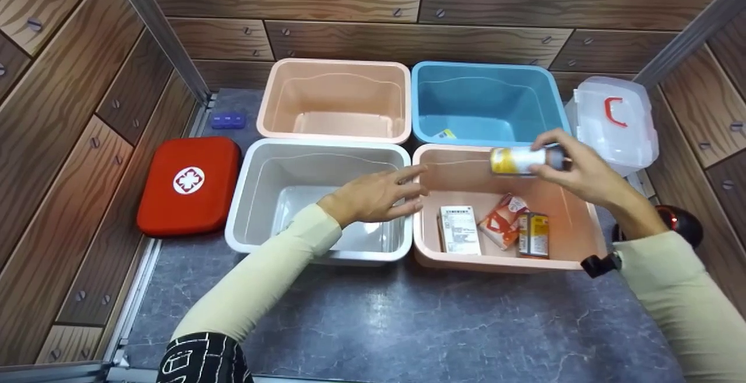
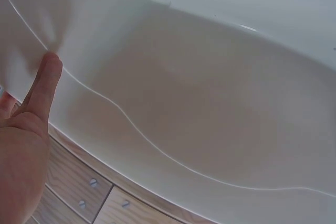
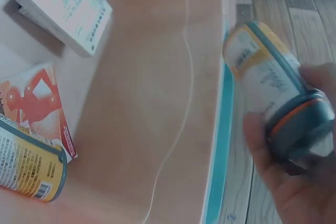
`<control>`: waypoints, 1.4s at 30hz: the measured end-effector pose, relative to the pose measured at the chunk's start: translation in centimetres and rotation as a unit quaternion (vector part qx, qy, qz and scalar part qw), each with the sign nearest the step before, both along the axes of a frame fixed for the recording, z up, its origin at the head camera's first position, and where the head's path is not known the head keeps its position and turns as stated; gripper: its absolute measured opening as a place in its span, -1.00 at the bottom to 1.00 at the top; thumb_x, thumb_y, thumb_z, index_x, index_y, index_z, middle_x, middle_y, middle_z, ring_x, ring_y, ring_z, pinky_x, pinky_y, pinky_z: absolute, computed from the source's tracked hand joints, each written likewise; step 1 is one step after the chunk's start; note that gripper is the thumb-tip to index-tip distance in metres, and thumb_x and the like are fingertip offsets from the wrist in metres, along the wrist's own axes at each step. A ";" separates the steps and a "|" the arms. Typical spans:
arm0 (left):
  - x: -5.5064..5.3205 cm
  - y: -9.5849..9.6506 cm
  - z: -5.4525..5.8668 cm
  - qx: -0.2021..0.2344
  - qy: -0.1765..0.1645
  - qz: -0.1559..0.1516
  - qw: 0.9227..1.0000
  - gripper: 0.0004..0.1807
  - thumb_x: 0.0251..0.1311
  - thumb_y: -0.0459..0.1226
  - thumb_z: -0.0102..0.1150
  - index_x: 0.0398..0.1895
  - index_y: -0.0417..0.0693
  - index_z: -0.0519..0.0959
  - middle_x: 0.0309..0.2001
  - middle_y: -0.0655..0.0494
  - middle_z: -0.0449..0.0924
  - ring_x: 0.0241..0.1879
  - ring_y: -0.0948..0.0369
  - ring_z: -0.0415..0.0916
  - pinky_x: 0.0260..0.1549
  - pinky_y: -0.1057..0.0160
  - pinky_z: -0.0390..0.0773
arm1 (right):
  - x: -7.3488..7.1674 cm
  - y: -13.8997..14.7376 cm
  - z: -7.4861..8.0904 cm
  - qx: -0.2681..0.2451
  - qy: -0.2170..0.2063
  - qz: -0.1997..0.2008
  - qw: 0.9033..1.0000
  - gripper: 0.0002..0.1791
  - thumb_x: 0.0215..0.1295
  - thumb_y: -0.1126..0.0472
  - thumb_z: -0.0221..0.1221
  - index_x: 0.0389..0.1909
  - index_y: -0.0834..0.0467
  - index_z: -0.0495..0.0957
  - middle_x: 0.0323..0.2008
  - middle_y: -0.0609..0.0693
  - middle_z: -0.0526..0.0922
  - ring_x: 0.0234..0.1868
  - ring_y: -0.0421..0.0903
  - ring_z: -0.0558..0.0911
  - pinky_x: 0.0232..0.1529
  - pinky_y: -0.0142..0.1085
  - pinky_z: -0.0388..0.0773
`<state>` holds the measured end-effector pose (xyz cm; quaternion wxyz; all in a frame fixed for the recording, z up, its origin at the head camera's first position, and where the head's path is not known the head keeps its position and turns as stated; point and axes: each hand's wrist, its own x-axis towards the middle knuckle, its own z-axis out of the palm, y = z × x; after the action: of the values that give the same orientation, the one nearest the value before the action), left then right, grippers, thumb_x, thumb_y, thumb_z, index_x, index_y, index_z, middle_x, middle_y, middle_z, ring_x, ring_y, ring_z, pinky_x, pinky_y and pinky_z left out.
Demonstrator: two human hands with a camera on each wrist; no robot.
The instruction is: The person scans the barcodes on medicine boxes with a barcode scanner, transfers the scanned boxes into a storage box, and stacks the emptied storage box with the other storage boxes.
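Note:
My right hand (image 1: 574, 167) grips a bottle (image 1: 516, 160) with a yellow-and-white label, tilted on its side above the front right peach bin (image 1: 504, 263). In the right wrist view, thumb and fingers close round the dark cap end of the bottle (image 3: 268, 72). Inside that bin lie a white box (image 1: 460, 230), a red-and-white packet (image 1: 500, 222) and a yellow-labelled canister (image 3: 34, 161). My left hand (image 1: 382, 196), fingers extended and holding nothing, hovers over the shared edge of the peach bin and the white bin (image 1: 245, 196).
Behind stand another peach bin (image 1: 335, 97) and a blue bin (image 1: 489, 91) with a small yellow-and-white item (image 1: 446, 134) in it. A red first-aid case (image 1: 189, 185) and a purple pill organizer (image 1: 228, 120) lie at left. A clear lidded box (image 1: 615, 126) stands right.

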<state>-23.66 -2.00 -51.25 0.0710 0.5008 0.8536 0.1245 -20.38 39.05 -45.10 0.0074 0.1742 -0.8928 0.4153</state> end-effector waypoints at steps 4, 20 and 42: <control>-0.1 0.0 0.0 0.004 0.004 -0.003 1.000 -0.48 0.73 0.13 -0.19 0.50 0.19 0.52 0.75 -0.05 0.10 0.39 -0.18 0.60 0.32 -0.15 0.65 | 0.9 1.9 -0.2 -0.107 0.001 -0.066 0.992 -0.74 0.47 0.47 0.26 0.10 0.29 0.52 -0.02 -0.10 0.61 -0.25 -0.22 0.62 -0.29 -0.48 0.66; 0.0 0.1 0.0 0.001 0.003 -0.002 1.000 -0.48 0.73 0.15 -0.18 0.49 0.20 0.52 0.75 -0.03 0.11 0.39 -0.17 0.60 0.34 -0.14 0.63 | 4.3 8.7 -4.4 -0.524 -0.071 -0.096 0.843 -0.60 0.66 0.47 0.02 0.41 0.40 0.48 0.24 0.16 0.51 0.08 0.01 0.67 0.00 -0.20 0.83; 0.0 0.0 -0.2 0.009 0.013 -0.003 1.000 -0.49 0.73 0.13 -0.17 0.44 0.15 0.56 0.73 -0.08 0.16 0.37 -0.17 0.62 0.31 -0.13 0.65 | 8.3 9.1 -13.1 -0.546 -0.112 -0.419 0.717 -0.54 0.59 0.30 0.24 0.35 -0.19 0.50 0.09 -0.05 0.48 -0.13 -0.18 0.68 -0.28 -0.35 0.75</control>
<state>-23.70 -1.95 -51.49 0.0556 0.5055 0.8518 0.1253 -12.09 48.12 -58.23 0.1743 -0.2995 -0.4876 0.8013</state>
